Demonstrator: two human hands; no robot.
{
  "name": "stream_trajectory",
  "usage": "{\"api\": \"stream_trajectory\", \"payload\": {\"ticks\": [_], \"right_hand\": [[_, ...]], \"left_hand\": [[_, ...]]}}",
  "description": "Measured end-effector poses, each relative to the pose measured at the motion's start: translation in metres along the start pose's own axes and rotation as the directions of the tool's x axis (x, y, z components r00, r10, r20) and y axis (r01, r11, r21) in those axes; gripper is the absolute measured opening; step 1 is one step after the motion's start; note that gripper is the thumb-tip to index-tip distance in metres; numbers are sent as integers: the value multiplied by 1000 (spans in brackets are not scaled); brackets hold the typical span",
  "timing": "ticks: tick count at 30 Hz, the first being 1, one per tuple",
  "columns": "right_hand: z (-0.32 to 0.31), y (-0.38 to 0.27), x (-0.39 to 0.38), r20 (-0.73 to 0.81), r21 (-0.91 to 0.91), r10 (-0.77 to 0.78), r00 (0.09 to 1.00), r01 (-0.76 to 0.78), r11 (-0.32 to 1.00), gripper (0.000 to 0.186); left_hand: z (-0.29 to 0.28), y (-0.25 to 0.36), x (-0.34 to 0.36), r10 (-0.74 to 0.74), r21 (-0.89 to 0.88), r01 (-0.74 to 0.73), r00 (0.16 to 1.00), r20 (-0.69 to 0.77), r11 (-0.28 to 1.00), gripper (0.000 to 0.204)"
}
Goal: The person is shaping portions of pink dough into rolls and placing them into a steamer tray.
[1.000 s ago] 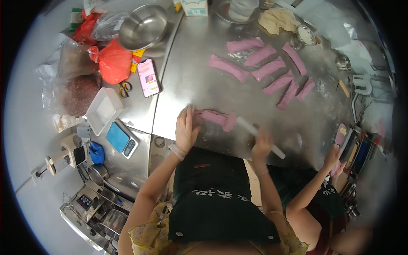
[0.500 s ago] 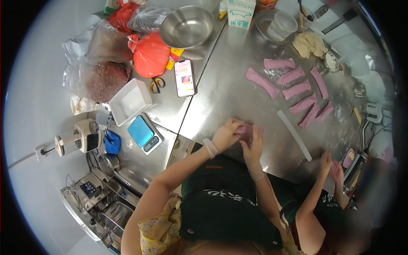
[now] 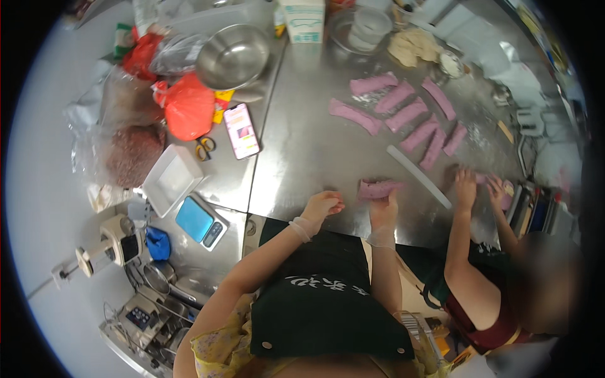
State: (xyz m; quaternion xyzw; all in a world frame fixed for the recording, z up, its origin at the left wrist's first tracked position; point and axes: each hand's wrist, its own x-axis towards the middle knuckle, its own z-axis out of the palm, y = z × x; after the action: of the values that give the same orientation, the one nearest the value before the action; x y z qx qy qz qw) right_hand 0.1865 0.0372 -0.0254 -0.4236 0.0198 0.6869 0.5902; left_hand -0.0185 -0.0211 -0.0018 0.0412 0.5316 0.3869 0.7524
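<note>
My right hand (image 3: 384, 214) holds a pink dough piece (image 3: 378, 188), with dark specks visible in a crease, above the steel worktop (image 3: 302, 138). My left hand (image 3: 324, 205) is a little to the left of it, fingers curled together; what they hold, if anything, is too small to make out. A translucent white rolling pin (image 3: 419, 176) lies to the right of my right hand. Beyond it, several pink dough logs (image 3: 403, 113) lie among patches of white flour.
A co-worker (image 3: 472, 290) at my right handles pink dough. On the left are a phone (image 3: 241, 131), scissors (image 3: 205, 148), a white tub (image 3: 170, 176), a scale (image 3: 201, 220) and red bags (image 3: 186, 107). A steel bowl (image 3: 230, 57) and a carton (image 3: 302, 19) stand at the back.
The rolling pin has been let go and lies on the worktop. The dough piece has been picked up; my left hand has come off it. The co-worker's hands have moved farther up the worktop.
</note>
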Motion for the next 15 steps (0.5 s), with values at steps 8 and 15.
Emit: {"api": "stream_trajectory", "payload": {"ticks": [8, 15], "right_hand": [[66, -8, -69, 267, -208, -310, 912, 369, 906, 43], [75, 10, -70, 48, -382, -321, 946, 314, 869, 50]], "left_hand": [[63, 35, -3, -212, -312, 253, 964, 161, 916, 37], [79, 34, 7, 122, -37, -126, 989, -86, 991, 23]]}}
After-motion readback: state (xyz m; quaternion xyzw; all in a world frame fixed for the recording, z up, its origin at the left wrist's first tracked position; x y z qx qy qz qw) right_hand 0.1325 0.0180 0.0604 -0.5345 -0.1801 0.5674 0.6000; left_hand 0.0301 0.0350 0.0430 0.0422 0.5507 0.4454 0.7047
